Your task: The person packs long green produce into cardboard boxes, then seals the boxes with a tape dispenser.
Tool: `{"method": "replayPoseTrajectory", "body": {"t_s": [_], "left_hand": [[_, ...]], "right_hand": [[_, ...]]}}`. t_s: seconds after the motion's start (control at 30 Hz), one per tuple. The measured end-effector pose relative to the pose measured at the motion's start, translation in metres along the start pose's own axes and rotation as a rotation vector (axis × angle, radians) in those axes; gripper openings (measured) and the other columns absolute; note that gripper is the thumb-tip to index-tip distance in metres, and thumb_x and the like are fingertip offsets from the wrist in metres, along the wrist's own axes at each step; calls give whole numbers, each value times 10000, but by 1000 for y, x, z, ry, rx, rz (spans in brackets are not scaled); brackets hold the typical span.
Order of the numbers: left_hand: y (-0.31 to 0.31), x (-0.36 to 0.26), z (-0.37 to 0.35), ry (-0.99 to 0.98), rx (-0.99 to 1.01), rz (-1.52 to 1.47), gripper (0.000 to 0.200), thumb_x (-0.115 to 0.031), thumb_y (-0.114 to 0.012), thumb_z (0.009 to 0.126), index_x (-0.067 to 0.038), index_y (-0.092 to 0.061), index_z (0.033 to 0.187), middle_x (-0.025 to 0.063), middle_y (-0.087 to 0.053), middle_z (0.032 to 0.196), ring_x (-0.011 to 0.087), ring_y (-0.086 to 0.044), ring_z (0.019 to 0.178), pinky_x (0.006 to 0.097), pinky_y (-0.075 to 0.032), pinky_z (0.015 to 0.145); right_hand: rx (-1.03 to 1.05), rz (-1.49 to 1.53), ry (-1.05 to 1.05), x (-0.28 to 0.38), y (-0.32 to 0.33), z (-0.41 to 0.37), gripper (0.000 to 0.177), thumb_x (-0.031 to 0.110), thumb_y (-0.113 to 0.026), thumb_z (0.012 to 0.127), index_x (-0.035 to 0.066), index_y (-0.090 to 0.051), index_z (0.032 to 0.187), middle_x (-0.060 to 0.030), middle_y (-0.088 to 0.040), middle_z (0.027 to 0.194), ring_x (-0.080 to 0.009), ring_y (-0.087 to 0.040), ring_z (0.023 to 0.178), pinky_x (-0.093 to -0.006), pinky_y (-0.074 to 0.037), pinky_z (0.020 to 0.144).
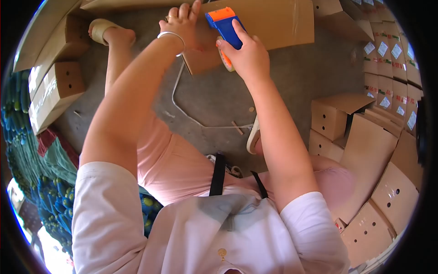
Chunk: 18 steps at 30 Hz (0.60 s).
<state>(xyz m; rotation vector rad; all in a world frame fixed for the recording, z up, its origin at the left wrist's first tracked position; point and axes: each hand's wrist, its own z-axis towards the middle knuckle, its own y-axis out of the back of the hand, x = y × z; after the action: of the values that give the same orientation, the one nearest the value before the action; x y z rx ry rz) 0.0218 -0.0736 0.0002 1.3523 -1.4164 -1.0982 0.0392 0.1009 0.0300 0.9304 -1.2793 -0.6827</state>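
My right hand (246, 57) grips a blue and orange tape dispenser (224, 25), whose tape roll shows just under the palm. The dispenser rests against a brown cardboard box (273, 20) lying flat at the top of the view. My left hand (182, 23), with a ring and a bracelet at the wrist, presses flat on the left part of the same box, fingers spread, right beside the dispenser.
Folded cardboard boxes (54, 91) lie stacked at the left, and more boxes (360, 141) pile up at the right, with labelled ones (388, 68) beyond. A white strap (191, 118) lies on the concrete floor (310, 77). My foot (114, 34) in a sandal is at upper left.
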Motion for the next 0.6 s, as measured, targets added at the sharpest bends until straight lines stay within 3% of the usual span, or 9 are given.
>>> {"method": "replayPoseTrajectory", "body": {"t_s": [0.03,0.07,0.2,0.27,0.53,0.57,0.6], "left_hand": [[-9,-3,3,-54,-23,45,1316,-589,-806,548,-59,-61,1495,193,-307,1432,419,-289,1328,602,-317,1024],[-19,-8,3,4,-153,178,1307,-606,-784,562,-55,-54,1497,176,-297,1443,391,-304,1323,605,-333,1001],[2,10,31,-54,-28,-46,1327,-590,-806,545,-54,-51,1496,187,-279,1441,401,-305,1313,552,-355,1017],[-6,21,48,-76,-16,-90,1340,-583,-818,532,-50,-52,1494,193,-278,1440,411,-305,1309,542,-354,1028],[5,55,95,-132,105,-67,1340,-565,-857,497,-49,-115,1485,232,-253,1467,468,-266,1323,520,-323,1072],[5,63,95,-135,123,-54,1310,-583,-842,514,-54,-137,1483,224,-255,1471,462,-272,1324,516,-319,1075],[-18,72,75,-62,-29,-132,1325,-481,-874,511,-137,-74,1510,165,-289,1463,411,-279,1340,496,-355,1055]], "right_hand": [[-63,29,44,-3,-3,-2,668,480,-697,761,202,-519,1342,-164,-600,886,-332,-643,758,-410,-524,655],[-109,31,92,-11,-5,-17,649,430,-712,764,213,-515,1343,-167,-577,874,-347,-635,760,-415,-521,648],[68,69,-8,-74,-28,-126,680,372,-746,748,261,-488,1368,-169,-530,834,-351,-616,677,-421,-508,595],[111,34,-73,-87,-50,-127,681,386,-744,746,262,-489,1366,-164,-535,830,-348,-621,685,-419,-512,600],[373,-5,-319,-39,-61,-14,640,421,-705,716,204,-559,1301,-172,-649,973,-327,-656,871,-440,-526,727],[391,69,-342,-44,-62,-2,551,469,-695,698,159,-667,1152,-152,-692,953,-298,-670,895,-415,-529,752],[516,81,-459,-50,-71,12,527,481,-694,701,154,-685,1115,-157,-697,941,-296,-674,890,-402,-525,754]]}}
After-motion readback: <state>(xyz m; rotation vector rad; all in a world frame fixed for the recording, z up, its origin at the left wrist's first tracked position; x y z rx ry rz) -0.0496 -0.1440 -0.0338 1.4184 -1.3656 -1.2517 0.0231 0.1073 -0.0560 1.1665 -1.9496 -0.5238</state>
